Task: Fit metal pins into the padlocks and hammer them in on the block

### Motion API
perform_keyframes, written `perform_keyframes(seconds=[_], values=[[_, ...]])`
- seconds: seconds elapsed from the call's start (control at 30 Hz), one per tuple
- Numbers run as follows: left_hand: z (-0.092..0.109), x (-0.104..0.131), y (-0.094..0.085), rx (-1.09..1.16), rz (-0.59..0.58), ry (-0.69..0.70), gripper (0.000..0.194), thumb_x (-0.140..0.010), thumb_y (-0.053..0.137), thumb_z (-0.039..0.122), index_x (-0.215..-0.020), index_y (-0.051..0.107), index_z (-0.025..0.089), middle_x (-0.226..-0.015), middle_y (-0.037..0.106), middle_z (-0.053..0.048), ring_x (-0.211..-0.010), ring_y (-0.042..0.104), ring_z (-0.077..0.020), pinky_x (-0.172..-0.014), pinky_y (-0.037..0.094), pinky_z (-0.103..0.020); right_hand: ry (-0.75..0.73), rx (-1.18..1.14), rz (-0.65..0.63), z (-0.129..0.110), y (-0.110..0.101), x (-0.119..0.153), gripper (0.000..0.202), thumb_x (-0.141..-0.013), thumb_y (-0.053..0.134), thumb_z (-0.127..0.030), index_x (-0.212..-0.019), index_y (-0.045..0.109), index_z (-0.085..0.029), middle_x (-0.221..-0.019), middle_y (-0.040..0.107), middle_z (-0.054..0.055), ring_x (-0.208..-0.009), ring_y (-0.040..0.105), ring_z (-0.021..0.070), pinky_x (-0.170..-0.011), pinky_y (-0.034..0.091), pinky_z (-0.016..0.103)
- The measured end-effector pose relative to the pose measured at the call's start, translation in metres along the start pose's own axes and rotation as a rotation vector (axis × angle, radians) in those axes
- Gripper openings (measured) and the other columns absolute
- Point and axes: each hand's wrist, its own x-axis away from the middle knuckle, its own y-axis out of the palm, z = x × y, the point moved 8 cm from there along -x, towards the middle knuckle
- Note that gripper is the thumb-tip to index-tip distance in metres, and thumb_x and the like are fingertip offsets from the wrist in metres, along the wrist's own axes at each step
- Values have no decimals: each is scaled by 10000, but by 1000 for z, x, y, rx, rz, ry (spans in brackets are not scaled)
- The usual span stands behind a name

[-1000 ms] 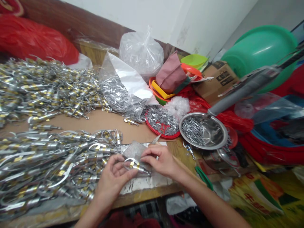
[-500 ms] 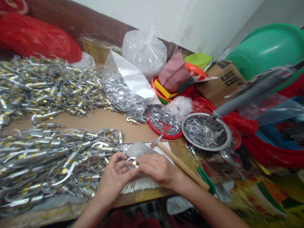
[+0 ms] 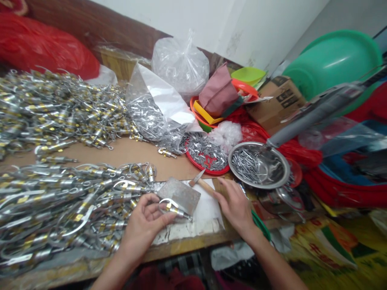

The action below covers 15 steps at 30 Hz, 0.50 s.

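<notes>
Between the thumb and fingers of my left hand (image 3: pixel 148 219) is a silver-and-brass metal fitting (image 3: pixel 173 208) with a curved lever; its thin ringed end points right. Just beyond it lies a flat grey metal block (image 3: pixel 184 195) on white paper. My right hand (image 3: pixel 237 205) is over the wooden handle of a hammer (image 3: pixel 205 186), thumb and fingers apart on either side of it. The hand hides much of the handle, and firm contact cannot be made out. The hammer's head rests beside the block's far right corner.
Similar fittings lie in a near pile (image 3: pixel 75 201) and a far pile (image 3: pixel 69 104). A red tray (image 3: pixel 208 171) holds small metal parts; a steel bowl (image 3: pixel 284 179) holds metal pins. A grey tool (image 3: pixel 314 114) slants over the bowl. Behind stand plastic bags (image 3: pixel 181 64) and a cardboard box (image 3: pixel 279 100).
My right hand has left the fitting and moved right, over the hammer's handle. My left hand keeps the fitting, now more exposed. The hammer has not visibly moved on the table.
</notes>
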Motion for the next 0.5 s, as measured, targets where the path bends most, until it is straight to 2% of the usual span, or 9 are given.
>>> perform_keyframes(seconds=[0.1, 0.13, 0.2, 0.27, 0.4, 0.5], values=[[0, 1, -1, 0, 16, 3, 496, -522, 771, 225, -841, 392, 214, -754, 639, 26, -722, 652, -154, -686, 506, -277, 147, 74, -317, 32, 21, 7, 302, -784, 534, -292, -1061, 558, -174, -901, 622, 81, -848, 592, 239, -733, 481, 370], [0, 1, 0, 0, 19, 3, 495, -521, 771, 227, -841, 393, 213, -754, 643, 23, -727, 654, -158, -694, 506, -282, 174, 46, -358, 36, 23, 10, 266, -793, 520, -290, -1026, 573, -173, -877, 625, 69, -821, 598, 223, -715, 483, 348], [0, 0, 0, 3, 18, 7, 494, -522, 770, 231, -845, 396, 213, -753, 648, 19, -731, 656, -163, -709, 505, -294, 205, -23, -314, 32, 16, 9, 220, -810, 497, -271, -988, 579, -174, -883, 627, 56, -814, 599, 200, -708, 481, 314], [-1, -1, 1, 7, 9, 14, 497, -522, 770, 227, -849, 397, 214, -755, 650, 19, -738, 656, -164, -719, 504, -300, 158, -103, -188, 15, -3, 6, 244, -810, 507, -254, -1037, 559, -182, -948, 624, 59, -860, 593, 192, -731, 476, 296], [0, -1, 1, 11, 9, 31, 489, -529, 767, 215, -843, 392, 219, -742, 650, 28, -737, 653, -153, -717, 504, -285, -148, -222, 24, -40, -42, 7, 446, -818, 495, -130, -1241, 428, -254, -1056, 600, 49, -935, 575, 156, -786, 455, 258], [1, 0, 2, 14, 11, 31, 502, -515, 774, 207, -833, 386, 220, -704, 650, 39, -706, 656, -148, -701, 507, -280, -295, -124, -74, -64, -36, 15, 487, -816, 440, -63, -1257, 422, -270, -948, 631, 40, -827, 596, 149, -703, 471, 251]])
